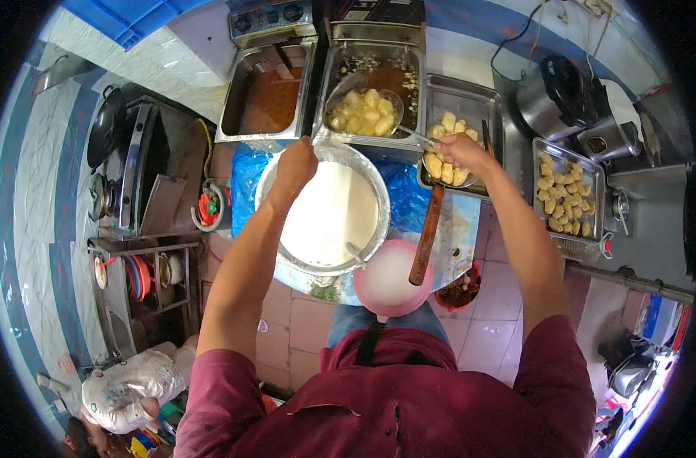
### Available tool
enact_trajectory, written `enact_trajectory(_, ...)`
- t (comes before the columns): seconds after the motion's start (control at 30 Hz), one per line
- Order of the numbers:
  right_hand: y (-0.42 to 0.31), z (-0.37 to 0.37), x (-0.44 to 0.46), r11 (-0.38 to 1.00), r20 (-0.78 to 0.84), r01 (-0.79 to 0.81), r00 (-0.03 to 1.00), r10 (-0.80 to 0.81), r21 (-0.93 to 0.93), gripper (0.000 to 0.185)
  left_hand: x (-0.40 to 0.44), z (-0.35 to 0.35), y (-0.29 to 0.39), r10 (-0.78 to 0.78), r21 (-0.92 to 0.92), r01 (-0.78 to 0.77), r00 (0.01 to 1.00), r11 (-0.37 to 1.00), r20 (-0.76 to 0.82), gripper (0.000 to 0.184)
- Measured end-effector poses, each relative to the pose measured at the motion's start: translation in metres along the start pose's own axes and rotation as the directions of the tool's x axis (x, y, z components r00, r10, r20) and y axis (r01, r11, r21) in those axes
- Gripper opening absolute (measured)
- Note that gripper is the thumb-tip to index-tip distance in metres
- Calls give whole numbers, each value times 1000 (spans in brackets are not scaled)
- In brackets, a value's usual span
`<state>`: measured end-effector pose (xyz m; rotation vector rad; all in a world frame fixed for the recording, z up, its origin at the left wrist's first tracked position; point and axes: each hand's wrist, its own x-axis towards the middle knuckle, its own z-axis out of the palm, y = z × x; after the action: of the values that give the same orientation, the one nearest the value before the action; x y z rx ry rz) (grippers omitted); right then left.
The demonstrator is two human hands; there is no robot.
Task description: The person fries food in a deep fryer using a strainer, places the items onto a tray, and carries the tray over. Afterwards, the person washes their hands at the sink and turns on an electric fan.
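My right hand [462, 152] is closed round the metal handle of a skimmer [397, 114], whose bowl is over the right fryer [418, 61]. Pale yellow fried pieces [363, 114] are heaped in the skimmer. My left hand [297, 164] makes a fist at the fryer's front edge, above the rim of a big batter pot [384, 202]; what it grips is hidden. Below my right hand, a second ladle-like tool with a wooden handle [427, 237] rests at a metal tray [491, 99], beside more fried pieces [456, 174].
The left fryer [230, 126] holds brown oil. A pink tub of whitish liquid [390, 281] stands before my lap. On the right is a tray of fried pieces [568, 195]. A gas stove [153, 168] and another person [127, 389] are to the left.
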<state>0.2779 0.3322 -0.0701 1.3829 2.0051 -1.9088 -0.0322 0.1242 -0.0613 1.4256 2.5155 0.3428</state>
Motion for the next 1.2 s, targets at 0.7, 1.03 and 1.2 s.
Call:
enact_trajectory(0.7,20,43,14,905,132,-62,991,6,421,22,-9,-13,10,-53,80,56,998,995,-37,25)
enact_trajectory(1.03,27,50,14,855,120,-34,992,-33,517,21,-41,-15,22,-12,-45,5,984,999,-176,27)
enact_trajectory(1.2,32,50,16,853,130,-9,989,-70,522,22,-55,-11,23,-14,-119,-18,965,993,-263,26)
